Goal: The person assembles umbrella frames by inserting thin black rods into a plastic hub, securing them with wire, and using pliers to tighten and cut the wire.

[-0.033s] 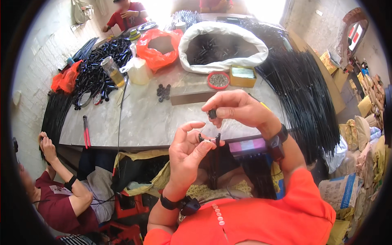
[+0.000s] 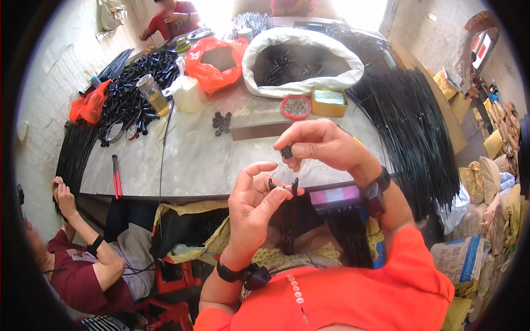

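Small black cap [image 2: 286, 151] pinched in right hand [image 2: 323, 144]; left hand [image 2: 254, 201] holds black rod [image 2: 294, 186].

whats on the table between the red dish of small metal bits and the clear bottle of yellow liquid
In the head view, between the red dish and the clear bottle sit a cloudy white plastic jug and a small cluster of black caps on the marble tabletop.

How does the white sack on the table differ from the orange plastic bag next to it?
The white woven sack is larger and wider-mouthed than the orange plastic bag. The sack holds a heap of black pieces; the bag's contents cannot be told. Both stand open, rims rolled down, on the grey table.
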The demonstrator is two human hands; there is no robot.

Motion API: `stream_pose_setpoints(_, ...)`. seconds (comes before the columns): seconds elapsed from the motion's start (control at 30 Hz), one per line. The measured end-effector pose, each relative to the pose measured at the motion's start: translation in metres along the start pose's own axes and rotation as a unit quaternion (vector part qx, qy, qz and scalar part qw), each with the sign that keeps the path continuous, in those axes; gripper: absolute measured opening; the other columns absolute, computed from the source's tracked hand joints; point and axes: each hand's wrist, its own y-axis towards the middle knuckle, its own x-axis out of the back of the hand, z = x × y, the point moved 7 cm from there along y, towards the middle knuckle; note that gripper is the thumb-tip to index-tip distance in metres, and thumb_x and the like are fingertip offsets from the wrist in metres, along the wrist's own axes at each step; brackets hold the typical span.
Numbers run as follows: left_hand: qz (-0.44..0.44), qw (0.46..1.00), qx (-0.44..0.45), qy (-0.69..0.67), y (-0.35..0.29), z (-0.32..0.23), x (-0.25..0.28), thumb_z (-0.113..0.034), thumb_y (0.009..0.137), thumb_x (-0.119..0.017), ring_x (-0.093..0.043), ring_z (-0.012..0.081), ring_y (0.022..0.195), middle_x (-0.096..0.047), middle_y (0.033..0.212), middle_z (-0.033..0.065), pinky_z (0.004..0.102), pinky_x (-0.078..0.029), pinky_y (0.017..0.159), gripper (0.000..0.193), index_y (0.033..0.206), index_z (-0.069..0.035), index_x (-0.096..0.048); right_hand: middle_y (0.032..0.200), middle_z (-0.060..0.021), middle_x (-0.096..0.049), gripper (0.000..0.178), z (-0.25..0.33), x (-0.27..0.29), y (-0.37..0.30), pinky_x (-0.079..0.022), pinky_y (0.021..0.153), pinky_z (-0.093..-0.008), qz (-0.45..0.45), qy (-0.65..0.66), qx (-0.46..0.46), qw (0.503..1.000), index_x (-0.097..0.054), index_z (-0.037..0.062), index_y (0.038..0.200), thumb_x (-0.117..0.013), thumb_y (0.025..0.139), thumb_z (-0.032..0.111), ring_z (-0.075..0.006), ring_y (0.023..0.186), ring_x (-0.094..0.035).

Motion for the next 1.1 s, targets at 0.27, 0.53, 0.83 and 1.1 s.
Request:
stream_pose_setpoints(0.27,-0.031,0.999,-0.015,0.011,0.003,-0.004,0.006,-0.005,0.094,-0.063,-0.068,0.0241,0.087,-0.064,0.088,0.0084,0.041,-0.054,0.089,0.043,0.131,0.002,-0.041,0.097,-0.0094,-0.072,0.025,0.005,-0.013,0.011,-0.057,0.077,-0.0271,-0.006,0.028,-0.069,0.997,-0.063,-0.0017,0.115,-0.066,0.095,0.013,-0.0149,0.085,-0.071)
stream_pose_setpoints(0.53,-0.033,0.999,-0.032,0.01,0.004,-0.006,0.006,-0.003,0.096,-0.061,-0.066,0.0188,0.088,-0.062,0.091,0.0071,0.0408,-0.056,0.09,0.044,0.134,0.001,-0.039,0.097,-0.0029,-0.069,0.023,-0.002,-0.022,0.014,-0.052,0.08,-0.0255,0.017,0.033,-0.058,0.998,-0.064,0.0034,0.109,-0.07,0.094,0.019,-0.0105,0.091,-0.066)
stream_pose_setpoints(0.83,-0.016,0.999,-0.049,0.013,0.003,-0.005,0.009,0.0,0.098,-0.056,-0.067,0.0186,0.095,-0.063,0.097,0.0106,0.0289,-0.051,0.088,0.042,0.136,0.0,-0.037,0.096,-0.0004,-0.068,0.026,-0.006,-0.026,0.006,-0.051,0.079,-0.025,-0.061,0.071,-0.073,0.993,-0.065,0.004,0.114,-0.069,0.094,0.021,-0.0074,0.087,-0.063)
stream_pose_setpoints(1.1,-0.04,0.997,-0.057,0.041,0.002,-0.004,0.008,-0.009,0.097,-0.063,-0.07,0.0226,0.089,-0.064,0.092,0.0102,0.0334,-0.054,0.086,0.042,0.131,0.0,-0.041,0.096,-0.0019,-0.07,0.021,-0.016,-0.022,0.001,-0.052,0.075,-0.0243,-0.077,0.059,-0.082,0.992,-0.07,0.0046,0.107,-0.069,0.094,0.021,-0.0088,0.087,-0.066)
